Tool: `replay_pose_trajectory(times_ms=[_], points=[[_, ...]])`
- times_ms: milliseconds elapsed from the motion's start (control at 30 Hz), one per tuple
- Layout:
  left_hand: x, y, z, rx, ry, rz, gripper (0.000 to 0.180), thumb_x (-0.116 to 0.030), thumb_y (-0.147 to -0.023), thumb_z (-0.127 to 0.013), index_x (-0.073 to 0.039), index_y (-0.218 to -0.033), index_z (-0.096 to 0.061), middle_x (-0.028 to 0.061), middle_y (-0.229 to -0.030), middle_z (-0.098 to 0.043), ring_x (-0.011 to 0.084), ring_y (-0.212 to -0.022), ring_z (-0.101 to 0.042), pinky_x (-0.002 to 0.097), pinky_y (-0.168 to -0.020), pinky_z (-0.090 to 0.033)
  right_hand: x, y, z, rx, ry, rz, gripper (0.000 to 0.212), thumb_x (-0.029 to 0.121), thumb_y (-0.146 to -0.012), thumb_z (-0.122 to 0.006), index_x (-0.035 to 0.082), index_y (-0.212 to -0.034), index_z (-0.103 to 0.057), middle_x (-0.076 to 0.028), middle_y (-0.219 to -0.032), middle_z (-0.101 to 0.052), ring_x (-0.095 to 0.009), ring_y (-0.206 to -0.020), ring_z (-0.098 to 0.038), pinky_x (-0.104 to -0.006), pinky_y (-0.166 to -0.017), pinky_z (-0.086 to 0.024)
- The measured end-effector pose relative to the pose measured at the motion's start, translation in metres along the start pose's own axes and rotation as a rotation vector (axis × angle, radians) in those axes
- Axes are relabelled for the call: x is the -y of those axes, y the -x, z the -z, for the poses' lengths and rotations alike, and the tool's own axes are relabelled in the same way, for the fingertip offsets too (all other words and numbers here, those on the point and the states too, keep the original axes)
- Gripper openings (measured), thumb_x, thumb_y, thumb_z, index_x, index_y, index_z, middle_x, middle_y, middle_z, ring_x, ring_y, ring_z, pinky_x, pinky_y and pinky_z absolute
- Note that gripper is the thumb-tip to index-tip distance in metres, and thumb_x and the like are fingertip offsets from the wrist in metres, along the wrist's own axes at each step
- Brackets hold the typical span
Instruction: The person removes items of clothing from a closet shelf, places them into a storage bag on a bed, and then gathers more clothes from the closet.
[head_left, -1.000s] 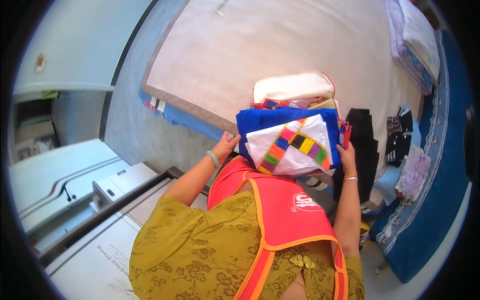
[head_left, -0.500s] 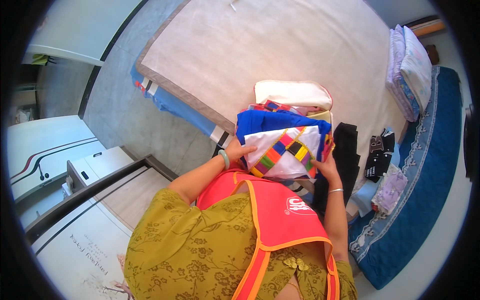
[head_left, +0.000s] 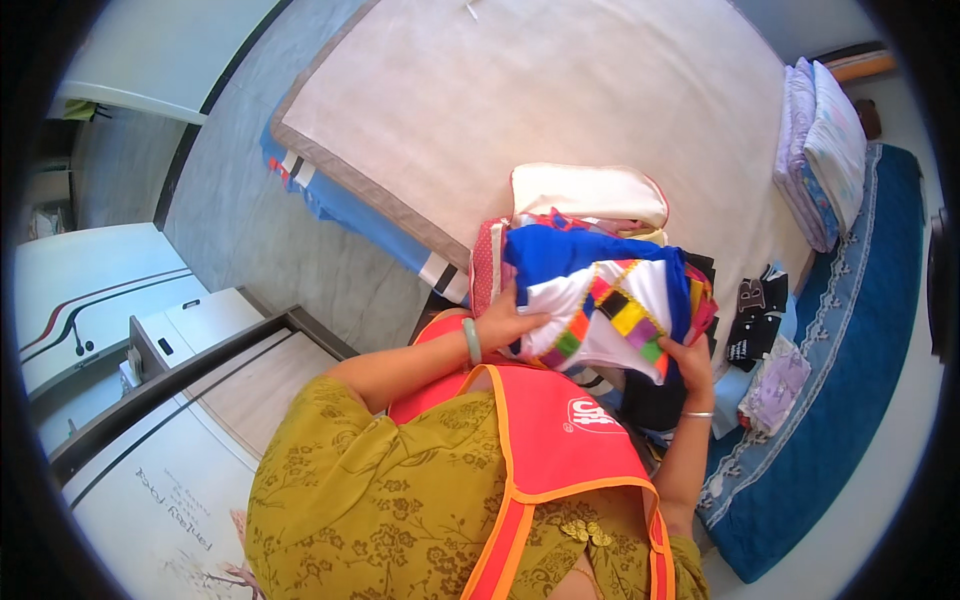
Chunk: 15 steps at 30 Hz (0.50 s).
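Observation:
Between my two hands is a folded garment (head_left: 562,294), blue and white with bright patchwork bands. At its left edge my left hand (head_left: 505,322) is closed, thumb on top of the white cloth. On the lower right corner my right hand (head_left: 690,364) grips the fabric, its thumb over the patchwork; the fingers of both hands are partly hidden underneath. Just beyond the garment sits an open soft storage case with a cream lid (head_left: 590,194) and a red dotted side (head_left: 487,258). Other coloured cloth shows in the case, mostly covered by the garment.
A bed with a beige mat (head_left: 520,90) spreads ahead. Black clothing (head_left: 650,400) lies under my right hand's side. Farther right are a black printed garment (head_left: 755,318), a lilac floral cloth (head_left: 780,385), folded quilts (head_left: 825,150) and a teal padded bed edge (head_left: 850,350).
Both hands have shifted right with the garment, which now tilts down to the right and looks less flat. More of the case's red dotted side shows at its left.

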<state>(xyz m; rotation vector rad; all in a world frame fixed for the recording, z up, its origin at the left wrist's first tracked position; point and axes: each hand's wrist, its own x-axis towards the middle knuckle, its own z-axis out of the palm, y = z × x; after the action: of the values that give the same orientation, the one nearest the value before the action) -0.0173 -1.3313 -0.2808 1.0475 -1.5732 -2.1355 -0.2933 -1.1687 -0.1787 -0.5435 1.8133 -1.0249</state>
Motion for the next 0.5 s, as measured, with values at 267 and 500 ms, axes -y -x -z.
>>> replay_pose_trajectory(times_ms=[267, 500], points=[[0.065, -0.019, -0.015, -0.2, 0.093, 0.106, 0.069, -0.013, -0.066, -0.073, 0.0, -0.122, -0.035, 0.0156, -0.11, -0.054, 0.0227, -0.1, -0.054, 0.0328, -0.087, -0.043, -0.084, -0.046, 0.015, -0.135, -0.059, -0.191, 0.035, 0.001, -0.071, -0.065, 0.0, -0.105, -0.056, -0.004, -0.095, -0.061, -0.014, -0.084, -0.058, -0.0274, -0.079, -0.045], [0.08, -0.013, 0.004, -0.138, 0.225, 0.163, 0.05, -0.007, -0.07, -0.07, 0.001, -0.113, -0.046, 0.0118, -0.103, -0.059, 0.0194, -0.092, -0.057, 0.0318, -0.081, -0.045, -0.075, -0.056, 0.017, -0.015, -0.049, -0.194, 0.041, 0.001, -0.069, -0.067, -0.001, -0.108, -0.055, -0.005, -0.1, -0.061, -0.015, -0.086, -0.058, -0.0286, -0.083, -0.044]])
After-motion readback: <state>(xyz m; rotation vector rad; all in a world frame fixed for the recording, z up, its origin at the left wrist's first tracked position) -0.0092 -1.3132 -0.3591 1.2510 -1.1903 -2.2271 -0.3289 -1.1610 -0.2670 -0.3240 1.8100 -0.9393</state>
